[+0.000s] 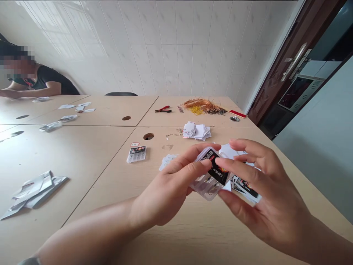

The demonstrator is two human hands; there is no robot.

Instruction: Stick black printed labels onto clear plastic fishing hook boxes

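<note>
My left hand [176,180] grips a small clear plastic box [205,186] from its left side, thumb on top. A black printed card [220,173] with white lettering and a bright burst lies at the box's upper part, and small metal pieces show through the compartments below. My right hand [261,187] is at the box's right side, its index finger touching the card, the other fingers spread. Behind that hand, partly hidden, are more black-and-white printed cards [245,187] and white papers. A similar clear box [137,154] with a black card lies on the table beyond my left hand.
Stacks of white cards [196,131], red-handled pliers [163,109] and a bundle of copper-coloured wires [204,105] lie farther back. Silvery packets [35,189] are at the left. Cable holes [148,136] pierce the table [110,202]. A person [41,79] sits at the far left.
</note>
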